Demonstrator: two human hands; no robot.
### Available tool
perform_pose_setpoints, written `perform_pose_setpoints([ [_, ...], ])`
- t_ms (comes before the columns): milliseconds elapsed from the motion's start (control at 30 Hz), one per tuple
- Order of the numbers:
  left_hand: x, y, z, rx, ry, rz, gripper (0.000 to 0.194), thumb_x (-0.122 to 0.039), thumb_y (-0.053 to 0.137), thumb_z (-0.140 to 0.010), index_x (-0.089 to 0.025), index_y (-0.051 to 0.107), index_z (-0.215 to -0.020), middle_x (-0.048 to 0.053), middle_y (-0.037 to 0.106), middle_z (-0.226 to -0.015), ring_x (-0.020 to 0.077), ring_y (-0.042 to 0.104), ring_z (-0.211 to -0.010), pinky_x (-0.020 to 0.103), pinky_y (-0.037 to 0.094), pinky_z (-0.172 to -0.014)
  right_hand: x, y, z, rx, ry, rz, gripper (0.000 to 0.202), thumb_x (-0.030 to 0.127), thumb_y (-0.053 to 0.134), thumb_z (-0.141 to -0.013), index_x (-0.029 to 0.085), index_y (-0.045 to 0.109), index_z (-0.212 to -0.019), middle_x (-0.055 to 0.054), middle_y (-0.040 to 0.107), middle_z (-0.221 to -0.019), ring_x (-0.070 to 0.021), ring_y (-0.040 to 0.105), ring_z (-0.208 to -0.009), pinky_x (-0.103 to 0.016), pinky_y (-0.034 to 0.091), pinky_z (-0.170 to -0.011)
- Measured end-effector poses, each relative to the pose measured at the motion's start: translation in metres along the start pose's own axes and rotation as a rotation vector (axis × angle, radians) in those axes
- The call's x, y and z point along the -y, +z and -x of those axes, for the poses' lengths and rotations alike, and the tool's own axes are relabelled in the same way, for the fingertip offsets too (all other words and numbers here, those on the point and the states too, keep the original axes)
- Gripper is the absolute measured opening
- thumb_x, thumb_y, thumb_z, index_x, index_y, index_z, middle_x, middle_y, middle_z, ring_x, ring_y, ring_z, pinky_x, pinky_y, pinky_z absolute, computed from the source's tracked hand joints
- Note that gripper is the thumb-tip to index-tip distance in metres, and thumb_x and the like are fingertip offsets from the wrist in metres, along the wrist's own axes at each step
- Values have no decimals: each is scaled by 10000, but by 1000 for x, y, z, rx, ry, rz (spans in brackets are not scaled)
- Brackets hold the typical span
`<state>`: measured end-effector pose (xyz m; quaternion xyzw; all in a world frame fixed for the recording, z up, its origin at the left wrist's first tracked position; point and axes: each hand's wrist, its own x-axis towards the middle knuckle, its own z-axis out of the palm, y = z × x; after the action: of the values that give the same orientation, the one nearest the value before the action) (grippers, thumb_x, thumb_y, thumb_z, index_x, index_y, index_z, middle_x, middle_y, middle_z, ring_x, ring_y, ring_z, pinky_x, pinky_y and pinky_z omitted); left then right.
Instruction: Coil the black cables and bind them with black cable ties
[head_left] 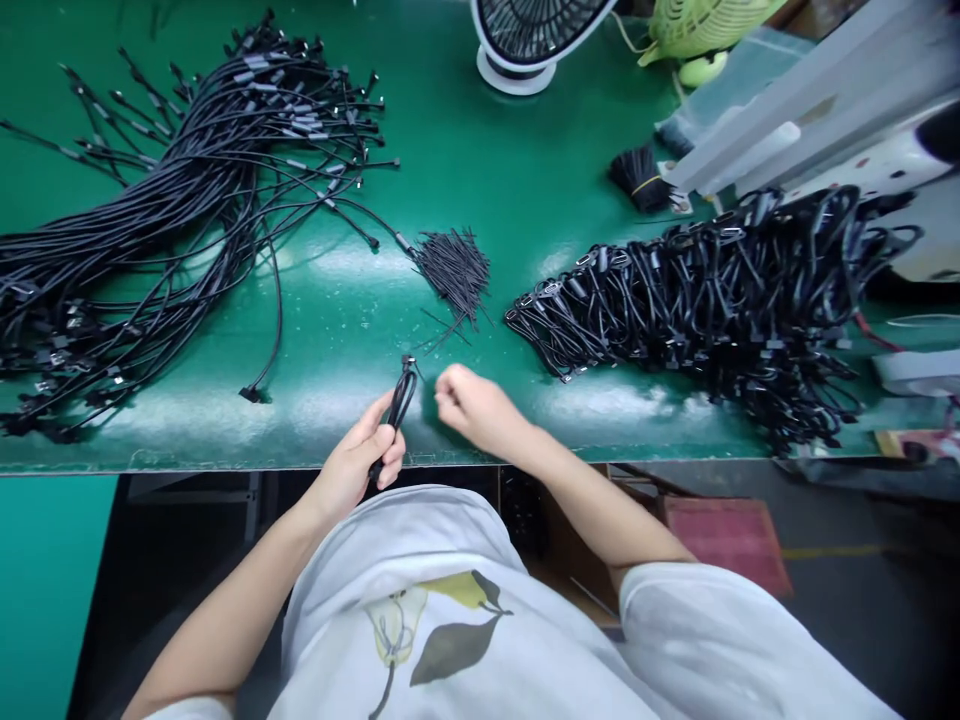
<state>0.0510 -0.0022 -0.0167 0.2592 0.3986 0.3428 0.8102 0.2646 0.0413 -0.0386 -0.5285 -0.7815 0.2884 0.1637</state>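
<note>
Left hand point(366, 448) palm-up — fingers around folded cable point(401, 400), right hand point(469, 405) curled

Left hand point(367, 448): closed, thumb uppermost
Left forearm point(274, 570): toward two o'clock
Right hand point(474, 405): fingers curled
Right forearm point(581, 490): toward ten o'clock

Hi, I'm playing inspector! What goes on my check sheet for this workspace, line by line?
Surface: green tabletop, shiny, with glare spots.
Job's things: folded black cable; heap of short black strips.
Clutter: fan at the far edge, yellow-green netted thing to its right.
Hands: left hand holds the folded cable; right hand has curled fingers, contents unclear.
Cables: long loose cables spread on the left; pile of folded cables on the right.
Surroundings: red flat thing below table level, right side.
</note>
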Motion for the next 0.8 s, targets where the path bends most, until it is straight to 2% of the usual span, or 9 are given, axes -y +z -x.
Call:
perform_pose_setpoints([
  [67,0,-2,-4,-9,28,-32,529,-438,667,-837,-157,486,-1247,-69,406,-634,59,364,-450,192,273,-433,21,18,-4,80,-84,-215,67,226,469,-886,174,512,-891,4,564,-765,-113,483,-630,-234,372,-608],
  [133,2,-8,-7,-77,100,-75,432,-438,645,-852,-139,533,-1144,-59,416,-662,51,359,-462,196,269,-439,33,31,-9,77,-117,-385,114,226,483,-904,162,538,-980,-4,589,-815,-105,504,-649,-227,396,-621],
  [267,9,-23,-6,-206,236,-166,316,-436,568,-900,-168,506,-1057,-50,459,-717,51,371,-477,195,268,-445,40,42,-14,16,-195,-441,154,198,518,-919,157,604,-1041,-32,619,-896,-105,566,-742,-222,437,-671],
  [333,11,-27,-3,-231,255,-264,289,-430,519,-923,-178,495,-1062,-52,462,-713,62,382,-486,200,278,-455,41,42,-15,-56,-299,-292,161,192,482,-951,148,627,-1006,-53,636,-908,-122,581,-813,-236,440,-723],
  [433,10,-30,0,-295,290,-563,252,-394,442,-954,-183,526,-1064,-47,472,-682,92,419,-526,224,324,-514,45,39,-15,-204,-480,147,237,190,413,-985,153,643,-944,-59,640,-846,-144,543,-770,-277,397,-710],
  [500,8,-32,2,-364,331,-807,240,-354,420,-955,-183,564,-1042,-41,477,-641,117,446,-563,246,348,-572,49,35,-19,-266,-687,417,266,168,399,-981,161,646,-884,-46,629,-796,-151,496,-705,-306,359,-676],
  [567,5,-35,1,-390,341,-944,225,-308,413,-939,-175,594,-955,-34,486,-609,132,464,-581,261,356,-605,55,28,-26,-291,-937,555,260,133,402,-965,154,647,-882,-54,654,-893,-162,512,-770,-319,360,-701],
  [667,2,-40,-3,-342,298,-886,220,-260,404,-898,-174,550,-758,-35,489,-563,123,460,-538,259,356,-584,64,16,-38,-228,-1098,671,240,134,400,-963,122,637,-935,-107,634,-1139,-203,531,-979,-332,378,-767],
  [800,3,-44,-10,-252,224,-686,170,-269,440,-862,-177,534,-754,-56,478,-520,107,447,-498,234,347,-535,73,7,-47,-72,-1088,786,225,117,379,-958,112,596,-904,-131,629,-955,-188,524,-776,-343,345,-665],
])
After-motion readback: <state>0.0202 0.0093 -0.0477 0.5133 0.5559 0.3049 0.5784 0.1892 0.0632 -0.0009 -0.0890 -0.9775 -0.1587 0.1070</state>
